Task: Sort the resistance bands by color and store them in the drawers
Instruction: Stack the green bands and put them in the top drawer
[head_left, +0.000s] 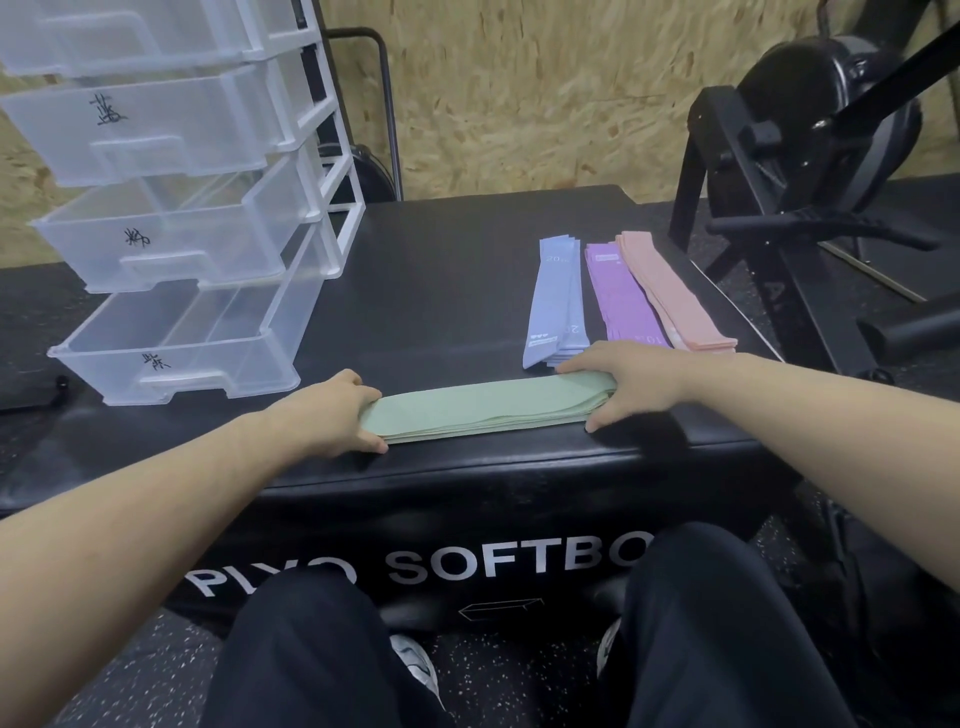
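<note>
A flat stack of green resistance bands (488, 408) lies across the near edge of the black soft box (441, 291). My left hand (337, 410) grips its left end and my right hand (628, 387) grips its right end. Behind my right hand lie three more stacks side by side: blue bands (556, 301), purple bands (618, 296) and pink bands (670, 291). At the left stands a clear plastic drawer unit (332, 171) with several drawers pulled open; the lowest open drawer (176, 353) has a handwritten label on its front.
Black gym equipment (810, 156) stands at the right, close to the box's corner. A chipboard wall (545, 88) runs behind. My knees sit below the box's front face.
</note>
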